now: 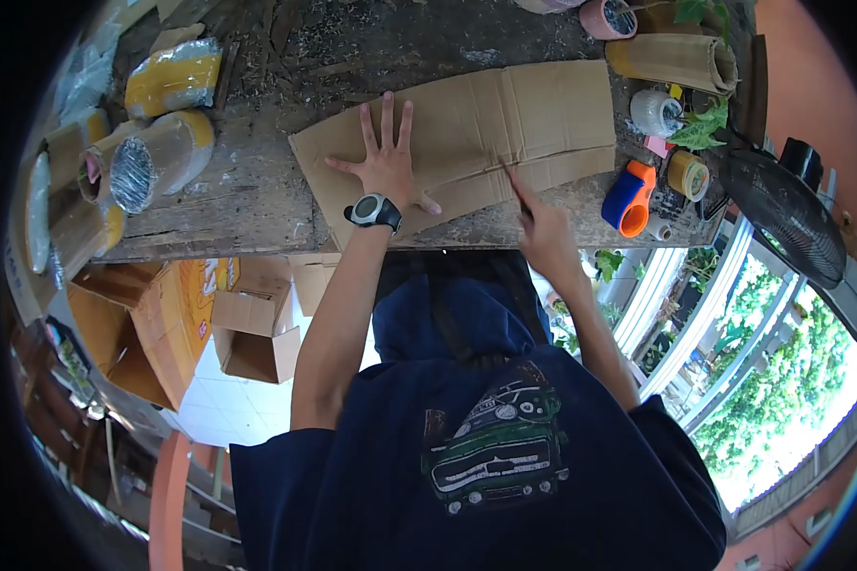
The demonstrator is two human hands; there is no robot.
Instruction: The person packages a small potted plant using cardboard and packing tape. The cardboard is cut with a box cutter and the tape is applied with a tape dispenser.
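Brown, creased cardboard sheet (pixel 562 109), pinned under the open left hand (pixel 387 173); the right hand (pixel 548 236) grips a slim, dark pointed tool (pixel 515 182), apparently cutting: steady pressure's needed next.

The left hand (pixel 387 176) lay spread flat on the cardboard sheet (pixel 457 143) across the wooden desk (pixel 248 195). The right hand (pixel 548 236) held a slim tool (pixel 518 187), its tip at the sheet's crease, near the orange-and-blue tape dispenser (pixel 630 198).

Matt, creased brown cardboard sheet (pixel 457 124)
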